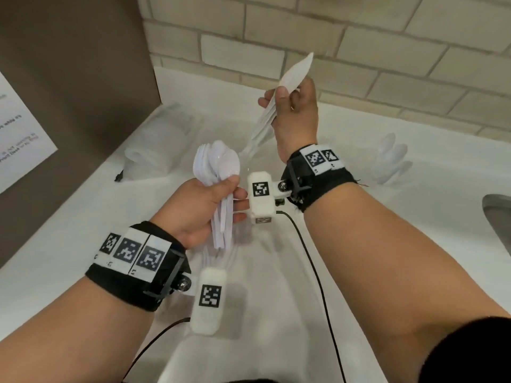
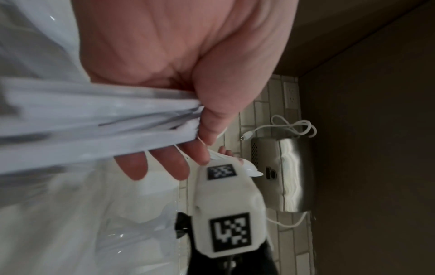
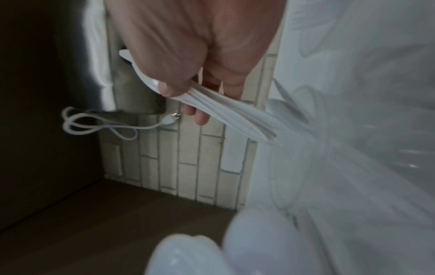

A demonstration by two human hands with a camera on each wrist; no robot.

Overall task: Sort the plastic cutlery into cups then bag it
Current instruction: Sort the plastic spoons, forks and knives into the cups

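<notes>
Head view: a bunch of white plastic spoons (image 1: 218, 172) is gripped in the left hand (image 1: 199, 211) at the middle. At 1 o'clock from it, white plastic knives (image 1: 293, 76) are gripped in the right hand (image 1: 296, 117), above the white counter (image 1: 83, 222).

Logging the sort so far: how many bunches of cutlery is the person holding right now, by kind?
Spoons: 1 bunch, gripped in the left hand
Knives: 1 bunch, gripped in the right hand
Total: 2 bunches. The pieces within each overlap too much to count.
</notes>
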